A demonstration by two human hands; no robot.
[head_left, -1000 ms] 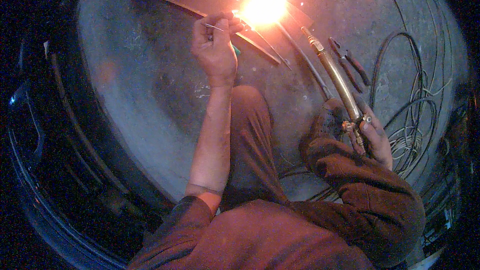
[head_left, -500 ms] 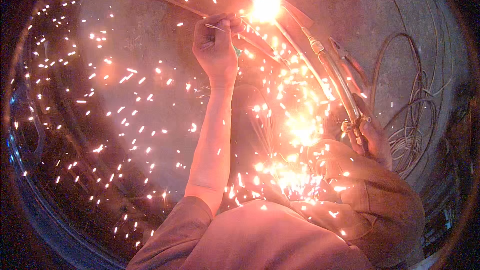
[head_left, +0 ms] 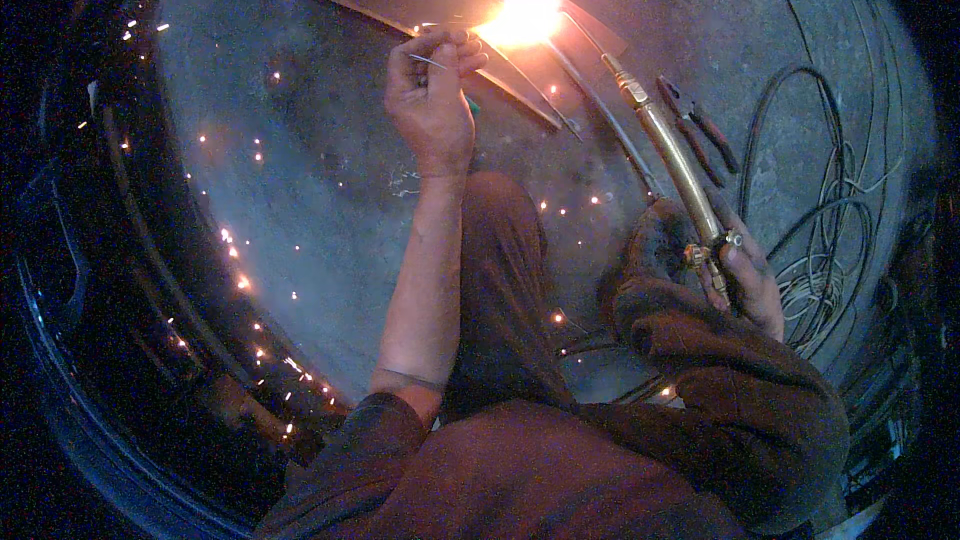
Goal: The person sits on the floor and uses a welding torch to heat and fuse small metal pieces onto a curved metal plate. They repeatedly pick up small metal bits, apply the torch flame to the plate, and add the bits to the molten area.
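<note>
Brass torch (head_left: 676,155) sits in the right hand (head_left: 756,285), its grip closed round the lower end; its long axis slants up-left toward the glare (head_left: 526,18), near which the left hand (head_left: 436,105) pinches a thin wire (head_left: 428,61).

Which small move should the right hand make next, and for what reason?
Perhaps the right hand should ease the torch slightly back: the glare at its tip lies close to the left hand, which holds a thin wire, and sparks are scattered to the left.
</note>
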